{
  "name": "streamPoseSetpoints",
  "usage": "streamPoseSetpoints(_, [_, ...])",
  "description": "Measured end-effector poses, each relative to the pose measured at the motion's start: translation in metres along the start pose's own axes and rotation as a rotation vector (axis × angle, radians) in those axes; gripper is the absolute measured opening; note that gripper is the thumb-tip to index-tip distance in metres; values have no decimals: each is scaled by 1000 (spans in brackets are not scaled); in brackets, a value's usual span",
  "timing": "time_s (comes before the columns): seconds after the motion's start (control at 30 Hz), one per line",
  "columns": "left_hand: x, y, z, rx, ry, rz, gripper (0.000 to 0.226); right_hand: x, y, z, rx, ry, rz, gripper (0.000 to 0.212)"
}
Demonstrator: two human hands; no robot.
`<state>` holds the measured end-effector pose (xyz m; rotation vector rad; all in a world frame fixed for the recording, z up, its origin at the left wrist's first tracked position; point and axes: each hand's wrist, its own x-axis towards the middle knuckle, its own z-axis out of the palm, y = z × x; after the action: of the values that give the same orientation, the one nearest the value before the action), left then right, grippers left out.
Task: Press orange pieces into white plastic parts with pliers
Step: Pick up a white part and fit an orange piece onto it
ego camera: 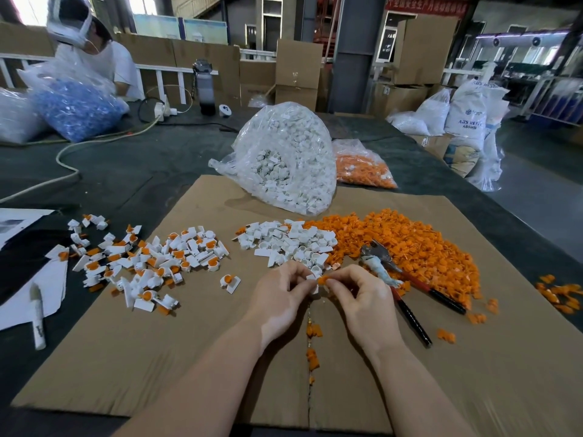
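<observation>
Head view: left hand (279,298) pinches a white part (312,277), right hand (359,294) pinches an orange piece (322,280) against it, above cardboard sheet (157,357). Pliers (397,279) lie just right of the grip, untouched, on the orange pile (410,241). Assembled parts (151,263) lie left. Dark table (126,159) beyond; warehouse room, cartons (298,70) behind.

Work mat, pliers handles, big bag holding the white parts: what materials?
Brown flat work mat: likely corrugated cardboard, matte, with a seam down the middle. Red-and-black pliers handles: probably rubber or plastic sleeves over metal; jaws look bare steel. Big clear bag of white parts: thin plastic film, glossy and wrinkled.
</observation>
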<state>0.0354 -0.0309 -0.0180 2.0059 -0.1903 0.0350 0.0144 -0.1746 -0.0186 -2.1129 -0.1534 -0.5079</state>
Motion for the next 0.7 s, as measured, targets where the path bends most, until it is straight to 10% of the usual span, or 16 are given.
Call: streamPoseSetpoints(0.7, [-1,1,0,-13,18,-31,6,-2,1,7,-380,-72,-177,17])
